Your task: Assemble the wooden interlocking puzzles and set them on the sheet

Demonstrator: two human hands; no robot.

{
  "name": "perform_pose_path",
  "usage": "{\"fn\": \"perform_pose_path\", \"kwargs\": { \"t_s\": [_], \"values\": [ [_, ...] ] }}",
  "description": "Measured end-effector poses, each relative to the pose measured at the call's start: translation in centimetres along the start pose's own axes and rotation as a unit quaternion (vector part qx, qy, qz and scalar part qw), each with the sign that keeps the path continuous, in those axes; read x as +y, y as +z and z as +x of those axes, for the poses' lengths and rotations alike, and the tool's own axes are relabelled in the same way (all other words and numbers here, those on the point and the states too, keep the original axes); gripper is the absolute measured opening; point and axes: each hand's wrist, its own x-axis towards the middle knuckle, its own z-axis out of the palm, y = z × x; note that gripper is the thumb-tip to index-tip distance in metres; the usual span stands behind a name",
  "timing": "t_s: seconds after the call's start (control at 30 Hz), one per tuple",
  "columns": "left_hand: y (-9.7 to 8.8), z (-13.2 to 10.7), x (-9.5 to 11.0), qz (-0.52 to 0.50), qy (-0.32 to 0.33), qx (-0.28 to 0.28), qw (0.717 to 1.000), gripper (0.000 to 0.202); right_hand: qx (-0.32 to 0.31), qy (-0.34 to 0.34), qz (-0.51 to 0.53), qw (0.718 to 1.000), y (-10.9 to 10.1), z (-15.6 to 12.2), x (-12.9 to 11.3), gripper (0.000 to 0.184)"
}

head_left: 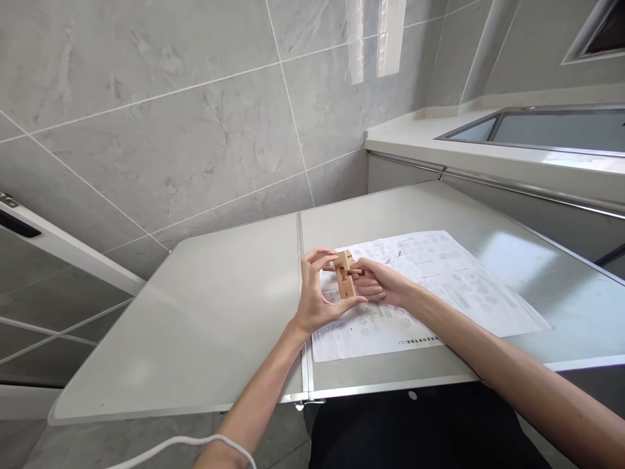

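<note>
A small wooden puzzle piece assembly [344, 273] of light brown notched bars is held above the table between both hands. My left hand [317, 293] grips its upright bar, thumb at the bottom end and fingers curled over the top. My right hand [383, 283] pinches a short crossing bar from the right side. Under the hands lies a white printed instruction sheet [439, 286] with small diagrams.
The grey folding table [195, 326] has a seam down its middle and a metal front edge. Grey tiled wall stands behind it. A counter with a sunken sink [537, 130] runs at the right. A white cable [161, 449] loops near my left wrist.
</note>
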Motion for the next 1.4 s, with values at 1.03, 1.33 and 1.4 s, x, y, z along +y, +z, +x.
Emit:
{"fn": "perform_pose_path", "kwargs": {
  "t_s": [1.03, 1.33, 1.4],
  "values": [
    [-0.53, -0.15, -0.2, -0.034, -0.018, -0.047, 0.998, 0.079, -0.016, 0.054, -0.037, 0.998, -0.52, 0.0, -0.72, 0.037],
    [-0.54, -0.31, -0.38, -0.008, -0.018, -0.049, 0.999, 0.081, -0.024, 0.06, -0.017, 0.998, -0.65, 0.05, -0.67, 0.039],
    [-0.48, -0.4, -0.36, -0.016, -0.02, -0.05, 0.998, 0.084, -0.026, 0.062, -0.014, 0.998, -0.67, 0.05, -0.67, 0.039]
  ]
}}
